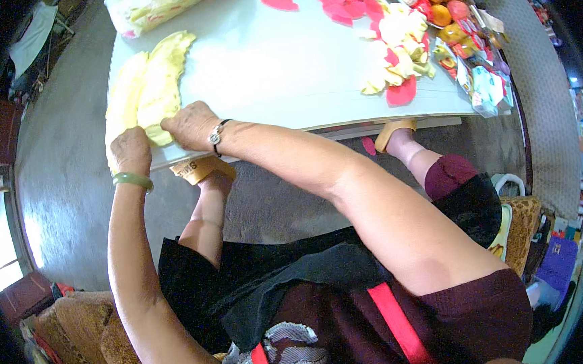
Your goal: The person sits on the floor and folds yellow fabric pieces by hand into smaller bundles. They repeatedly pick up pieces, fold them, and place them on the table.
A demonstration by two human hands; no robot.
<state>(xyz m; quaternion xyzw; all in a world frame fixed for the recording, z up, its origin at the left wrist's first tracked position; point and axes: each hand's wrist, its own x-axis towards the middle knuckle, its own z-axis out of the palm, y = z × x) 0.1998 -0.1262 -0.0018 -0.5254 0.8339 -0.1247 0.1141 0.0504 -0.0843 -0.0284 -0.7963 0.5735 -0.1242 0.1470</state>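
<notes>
Stacked pale yellow pieces of thin material (163, 84) lie in two long rows at the left end of a white table (265, 97). My left hand (131, 150), below a green bangle, is closed on the near end of the left row. Beside it, my right hand (194, 125), wearing a dark bracelet, pinches the near corner of the right row. Loose yellow pieces (404, 47) lie in a heap at the table's right, among red petal-shaped pieces (402, 92). Another red piece (279, 3) lies alone near the far side. My fingertips are partly hidden.
A filled clear plastic bag (152, 9) stands at the far left of the table. On the right are a tray of fruit (440, 14), packaged items (488, 89) and snack packets. My feet in yellow slippers (202, 169) are under the near edge; a brown upholstered seat (83, 323) is behind.
</notes>
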